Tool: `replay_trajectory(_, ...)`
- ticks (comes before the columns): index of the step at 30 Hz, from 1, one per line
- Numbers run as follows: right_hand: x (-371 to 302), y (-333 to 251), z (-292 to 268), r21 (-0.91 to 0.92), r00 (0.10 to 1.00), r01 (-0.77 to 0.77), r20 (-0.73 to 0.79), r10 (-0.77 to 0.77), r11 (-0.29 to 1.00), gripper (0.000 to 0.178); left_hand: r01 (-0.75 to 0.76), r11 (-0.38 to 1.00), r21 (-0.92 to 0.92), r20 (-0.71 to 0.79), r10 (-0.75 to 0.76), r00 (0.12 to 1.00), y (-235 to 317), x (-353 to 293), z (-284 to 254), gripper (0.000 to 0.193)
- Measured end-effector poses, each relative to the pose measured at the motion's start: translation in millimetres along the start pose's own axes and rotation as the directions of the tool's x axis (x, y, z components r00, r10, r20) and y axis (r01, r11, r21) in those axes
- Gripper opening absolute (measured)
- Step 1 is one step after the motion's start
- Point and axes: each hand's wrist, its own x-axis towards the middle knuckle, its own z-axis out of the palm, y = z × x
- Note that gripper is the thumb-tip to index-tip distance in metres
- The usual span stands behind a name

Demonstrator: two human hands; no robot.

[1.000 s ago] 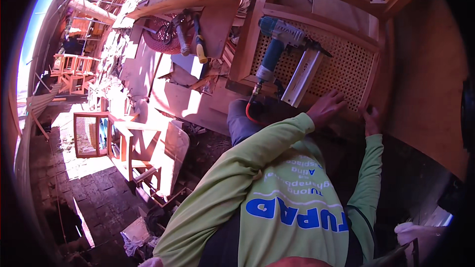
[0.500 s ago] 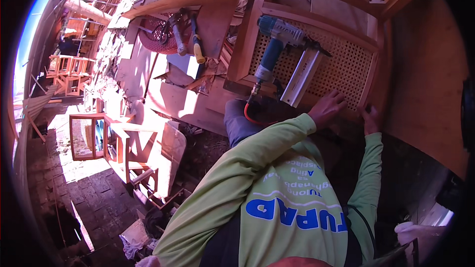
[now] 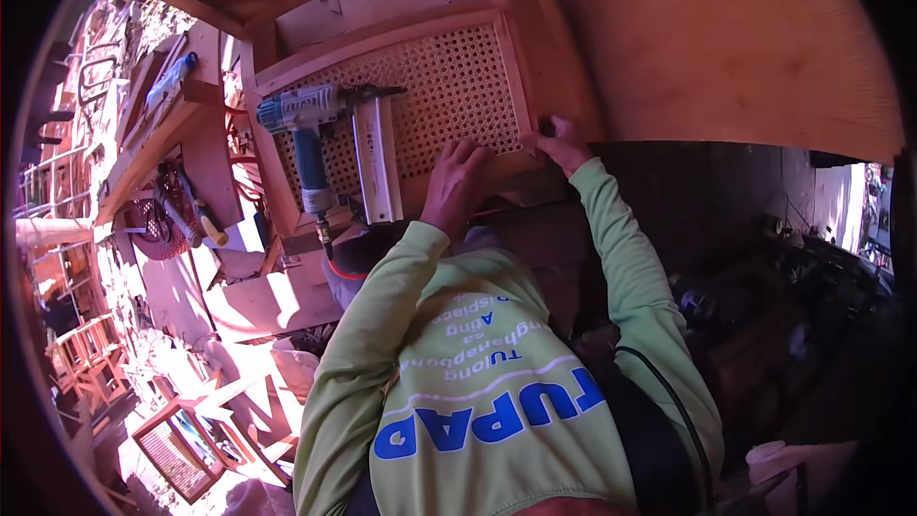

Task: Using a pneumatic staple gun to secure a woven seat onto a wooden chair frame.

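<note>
The person's left hand (image 3: 457, 177) rested its bent fingertips on the near edge of the tan woven-cane panel (image 3: 454, 86); the right hand (image 3: 565, 147) met the near right corner of its reddish wooden frame (image 3: 382, 36). Whether either closed on the rail could not be told. Light, even pressure would probably have best steadied that corner. Left of both hands, the teal-and-grey pneumatic nailer (image 3: 309, 155) lay across the panel.
</note>
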Motion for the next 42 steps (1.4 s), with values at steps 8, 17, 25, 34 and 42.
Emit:
replay_trajectory(8,-2,-7,5,0.015,0.999,-0.037,-0.009,0.038,0.999,0.046,0.03,0.999,0.013,0.01,-0.03,1.0,4,2,2,0.045)
replay_trajectory(17,1,0,5,0.017,1.0,-0.028,-0.005,0.028,0.999,0.051,0.062,0.998,0.01,0.009,-0.062,0.998,6,2,2,0.033)
replay_trajectory(25,3,2,5,0.023,0.999,-0.031,-0.007,0.031,0.999,0.052,0.061,0.998,-0.008,0.03,-0.06,0.998,11,5,-3,0.029)
replay_trajectory(34,3,-1,4,-0.031,0.998,-0.053,0.013,0.053,0.998,0.05,0.068,0.998,0.007,0.015,-0.068,0.998,12,6,-2,0.026)
replay_trajectory(42,3,1,7,0.007,0.999,-0.037,0.001,0.037,0.999,0.053,0.056,0.998,0.041,0.042,-0.058,0.997,8,5,-2,0.039)
